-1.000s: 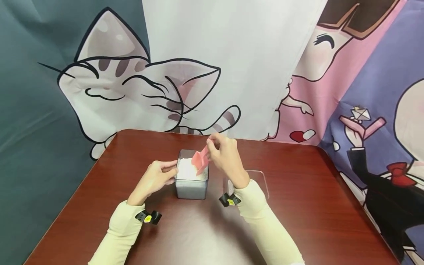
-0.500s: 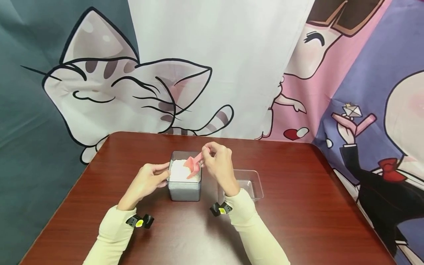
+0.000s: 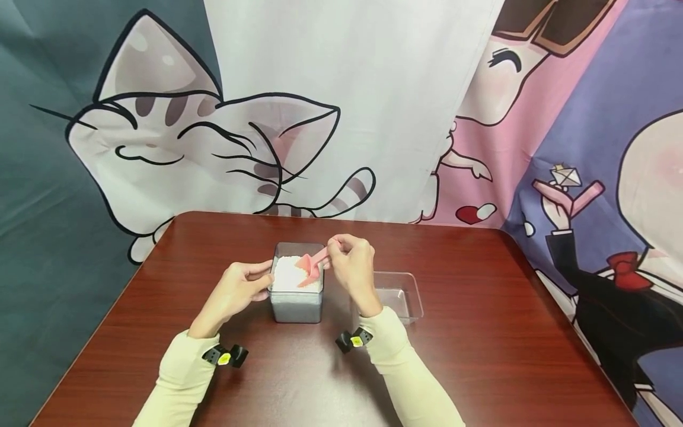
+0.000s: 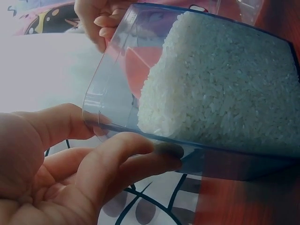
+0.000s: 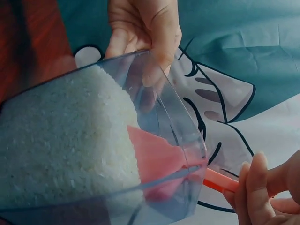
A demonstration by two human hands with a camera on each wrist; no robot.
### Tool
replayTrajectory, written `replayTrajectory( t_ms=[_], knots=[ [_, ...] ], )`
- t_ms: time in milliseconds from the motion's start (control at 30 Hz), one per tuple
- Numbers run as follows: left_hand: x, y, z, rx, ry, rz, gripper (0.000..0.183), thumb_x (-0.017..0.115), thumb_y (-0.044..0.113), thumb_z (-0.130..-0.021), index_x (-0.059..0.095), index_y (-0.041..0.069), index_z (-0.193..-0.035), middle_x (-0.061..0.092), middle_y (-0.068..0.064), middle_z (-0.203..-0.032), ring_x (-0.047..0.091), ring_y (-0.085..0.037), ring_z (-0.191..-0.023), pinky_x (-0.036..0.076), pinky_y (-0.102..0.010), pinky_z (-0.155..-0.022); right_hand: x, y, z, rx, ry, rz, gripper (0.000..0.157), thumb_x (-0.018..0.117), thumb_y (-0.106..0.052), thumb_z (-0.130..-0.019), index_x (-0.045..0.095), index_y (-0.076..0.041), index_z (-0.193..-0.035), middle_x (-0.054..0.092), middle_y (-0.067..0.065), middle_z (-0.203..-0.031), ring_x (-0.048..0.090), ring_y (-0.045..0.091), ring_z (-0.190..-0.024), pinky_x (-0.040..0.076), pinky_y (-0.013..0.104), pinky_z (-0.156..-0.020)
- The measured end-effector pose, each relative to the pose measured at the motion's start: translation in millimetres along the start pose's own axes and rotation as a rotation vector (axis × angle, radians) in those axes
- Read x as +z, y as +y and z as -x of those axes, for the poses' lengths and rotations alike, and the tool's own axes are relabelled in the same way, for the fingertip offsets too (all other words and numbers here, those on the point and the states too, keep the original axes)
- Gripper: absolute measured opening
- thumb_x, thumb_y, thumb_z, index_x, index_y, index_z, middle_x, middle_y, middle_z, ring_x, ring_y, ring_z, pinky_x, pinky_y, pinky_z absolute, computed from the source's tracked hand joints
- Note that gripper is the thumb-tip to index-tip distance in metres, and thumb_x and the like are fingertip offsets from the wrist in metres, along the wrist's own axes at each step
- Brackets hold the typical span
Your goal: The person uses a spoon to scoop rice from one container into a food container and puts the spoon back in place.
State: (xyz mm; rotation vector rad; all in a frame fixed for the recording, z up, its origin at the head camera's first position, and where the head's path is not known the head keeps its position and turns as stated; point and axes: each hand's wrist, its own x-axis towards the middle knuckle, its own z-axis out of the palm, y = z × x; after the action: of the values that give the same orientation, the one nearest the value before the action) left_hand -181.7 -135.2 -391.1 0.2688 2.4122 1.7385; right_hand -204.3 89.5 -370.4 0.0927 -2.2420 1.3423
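A clear blue-grey plastic container (image 3: 296,308) of white rice (image 4: 225,79) stands on the table. My left hand (image 3: 236,292) grips its left side, the thumb at the rim and the fingers along the outer wall. With the fingertips of my right hand (image 3: 352,267) I pinch the handle of a pink scoop (image 3: 310,268). In the right wrist view the scoop head (image 5: 157,159) is inside the container, its front edge against the rice and partly sunk in it. The handle sticks out over the rim toward my right hand.
A clear, shallow plastic tray or lid (image 3: 411,296) lies on the brown table (image 3: 480,332), right of the container and partly behind my right wrist. A cartoon-printed cloth (image 3: 320,53) hangs behind the table.
The head view has shifted, so everything sits further left in it. My right hand has lowered slightly and the scoop lies flatter over the rice. The left hand keeps its hold.
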Motion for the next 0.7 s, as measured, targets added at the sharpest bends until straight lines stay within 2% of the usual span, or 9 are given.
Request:
replayTrajectory(
  t_ms=[200,300,400,533,600,700],
  knots=[
    [-1.3,-0.4,-0.1,-0.003,-0.003,0.005,0.046,0.063,0.012,-0.087,0.051,-0.002,-0.128,0.056,-0.021,-0.12,0.064,-0.015,-0.085,0.056,-0.029,-0.068,-0.9,7.4,-1.1,0.146,-0.042,-0.199,0.011,0.059,-0.005,-0.082,0.07,-0.002,-0.079,0.065,0.006,-0.054,0.061,0.014,-0.044,0.048,0.019,-0.045],
    [-1.5,-0.6,-0.1,-0.006,-0.003,0.011,0.046,0.063,0.013,-0.086,0.051,-0.002,-0.128,0.057,-0.021,-0.12,0.064,-0.014,-0.084,0.056,-0.028,-0.068,-3.4,11.6,-1.7,0.211,-0.057,-0.285,0.011,0.059,-0.002,-0.082,0.068,0.003,-0.08,0.065,0.011,-0.056,0.06,0.012,-0.043,0.05,0.02,-0.046],
    [-1.2,-1.3,-2.0,-0.007,-0.006,0.016,0.045,0.063,0.013,-0.086,0.051,-0.001,-0.128,0.057,-0.02,-0.119,0.064,-0.013,-0.083,0.056,-0.028,-0.068,-11.0,3.4,-1.9,0.278,-0.072,-0.366,0.011,0.058,0.002,-0.083,0.066,0.009,-0.082,0.065,0.019,-0.061,0.06,0.012,-0.043,0.054,0.023,-0.049],
    [-0.3,-2.1,-4.0,-0.009,-0.011,0.017,0.045,0.063,0.012,-0.086,0.051,-0.002,-0.128,0.058,-0.02,-0.118,0.065,-0.013,-0.084,0.056,-0.029,-0.067,-11.6,5.5,-3.3,0.37,-0.051,-0.483,0.01,0.056,0.008,-0.081,0.063,0.015,-0.083,0.063,0.023,-0.063,0.058,0.011,-0.043,0.054,0.023,-0.048],
    [-0.2,-2.2,-3.4,-0.014,-0.008,0.017,0.045,0.063,0.011,-0.086,0.051,-0.002,-0.128,0.058,-0.02,-0.118,0.065,-0.014,-0.084,0.056,-0.029,-0.068,-7.4,14.4,-4.1,0.397,-0.031,-0.537,0.01,0.056,0.009,-0.081,0.063,0.016,-0.083,0.063,0.021,-0.064,0.057,0.01,-0.043,0.053,0.021,-0.046],
    [-0.4,-1.8,-1.6,-0.019,-0.007,0.018,0.045,0.063,0.011,-0.087,0.051,-0.003,-0.128,0.057,-0.021,-0.118,0.064,-0.014,-0.084,0.056,-0.029,-0.068,-5.1,21.0,-3.6,0.436,-0.014,-0.576,0.012,0.057,0.009,-0.081,0.062,0.017,-0.086,0.063,0.019,-0.066,0.058,0.01,-0.044,0.053,0.021,-0.047]
  ],
)
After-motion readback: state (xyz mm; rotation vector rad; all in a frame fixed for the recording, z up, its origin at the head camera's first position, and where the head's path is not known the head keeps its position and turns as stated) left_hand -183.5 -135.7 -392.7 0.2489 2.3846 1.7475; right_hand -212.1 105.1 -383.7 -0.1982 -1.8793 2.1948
